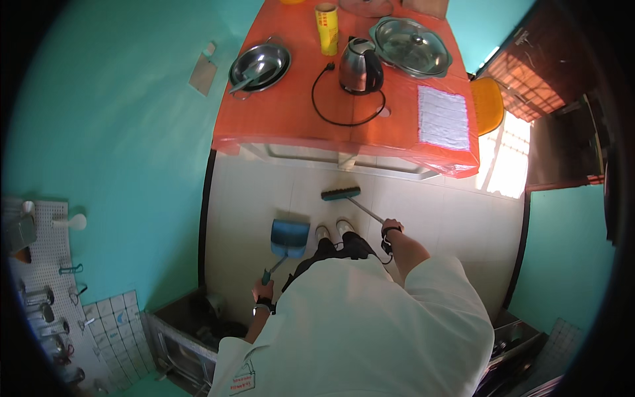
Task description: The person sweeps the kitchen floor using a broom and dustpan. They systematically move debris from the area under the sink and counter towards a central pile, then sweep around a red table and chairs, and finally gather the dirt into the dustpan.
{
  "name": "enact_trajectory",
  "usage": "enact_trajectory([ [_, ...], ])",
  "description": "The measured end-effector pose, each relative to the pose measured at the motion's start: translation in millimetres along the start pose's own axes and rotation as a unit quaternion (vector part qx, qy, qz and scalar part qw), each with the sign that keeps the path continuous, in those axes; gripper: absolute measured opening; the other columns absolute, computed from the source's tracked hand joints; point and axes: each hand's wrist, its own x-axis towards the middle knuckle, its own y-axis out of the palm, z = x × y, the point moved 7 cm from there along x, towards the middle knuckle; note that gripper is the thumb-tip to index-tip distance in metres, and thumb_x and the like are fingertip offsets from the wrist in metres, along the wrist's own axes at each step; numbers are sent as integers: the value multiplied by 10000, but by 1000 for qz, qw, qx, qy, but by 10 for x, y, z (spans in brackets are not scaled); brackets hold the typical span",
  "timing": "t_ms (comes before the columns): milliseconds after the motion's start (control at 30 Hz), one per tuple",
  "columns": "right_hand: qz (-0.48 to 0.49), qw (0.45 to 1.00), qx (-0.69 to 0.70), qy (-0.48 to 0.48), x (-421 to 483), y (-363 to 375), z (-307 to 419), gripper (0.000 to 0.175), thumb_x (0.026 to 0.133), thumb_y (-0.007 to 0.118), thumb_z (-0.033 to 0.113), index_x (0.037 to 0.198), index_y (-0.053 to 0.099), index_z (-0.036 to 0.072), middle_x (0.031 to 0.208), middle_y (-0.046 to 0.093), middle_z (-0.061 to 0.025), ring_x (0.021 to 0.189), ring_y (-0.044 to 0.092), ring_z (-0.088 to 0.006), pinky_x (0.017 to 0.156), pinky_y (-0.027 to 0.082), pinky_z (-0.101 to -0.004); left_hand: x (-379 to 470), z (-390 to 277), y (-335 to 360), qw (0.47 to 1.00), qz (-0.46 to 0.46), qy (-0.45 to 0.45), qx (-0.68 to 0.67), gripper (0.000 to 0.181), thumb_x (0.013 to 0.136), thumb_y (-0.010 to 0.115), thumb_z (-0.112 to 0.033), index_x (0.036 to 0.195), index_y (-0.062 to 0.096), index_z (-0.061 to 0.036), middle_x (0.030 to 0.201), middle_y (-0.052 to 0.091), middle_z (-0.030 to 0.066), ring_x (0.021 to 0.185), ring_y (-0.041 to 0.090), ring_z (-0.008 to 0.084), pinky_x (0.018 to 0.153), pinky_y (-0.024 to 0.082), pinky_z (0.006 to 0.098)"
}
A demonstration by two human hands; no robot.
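Note:
My left hand (263,289) grips the handle of a blue dustpan (289,238), whose pan lies low over the tiled floor, to the left of my shoes. In my right hand (392,226) is the metal handle of a broom. The broom's green head with dark bristles (341,193) is at the floor ahead of my feet, close to the near edge of the table. Pan and broom head are apart. I cannot tell whether any dirt lies in the pan or on the floor.
Ahead stands a table with a red cover (287,119), bearing metal bowls (260,67), an electric kettle (360,67), a yellow roll (327,30), a lidded glass dish (412,47) and a cloth (443,118). A yellow stool (487,106) is at its right. Walls flank both sides; cabinets (181,342) stand behind me.

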Motion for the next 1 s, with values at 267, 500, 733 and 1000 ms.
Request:
enact_trajectory([
  [267,26,987,147,52,-363,458,-303,328,771,514,270,1026,595,81,1080,568,-145,1016,540,-285,854,435,-377,794,69,201,991,93,88,-33,237,673,575,-246,623,525,-20,516,508,120,492,504,278,493,411,422],
  [500,31,910,370,184,-372,1154,-1196,411,734,571,297,1046,560,29,1079,551,-194,1020,525,-323,831,445,-387,863,-498,76,981,140,133,2,268,674,595,-267,601,510,-24,501,503,99,476,512,237,486,419,402],
  [733,-24,852,436,289,-755,1473,-1871,406,711,587,307,992,592,14,983,595,-194,911,590,-290,780,473,-360,1082,-707,218,969,81,225,69,261,686,596,-236,570,474,-37,493,453,82,460,430,235,478,350,401],
  [1000,-59,795,472,375,-443,1577,-2751,316,720,580,296,861,631,17,844,636,-140,781,629,-249,691,501,-329,752,-1209,438,951,112,259,125,204,671,588,-237,680,543,-38,622,556,154,581,543,323,569,433,432],
])
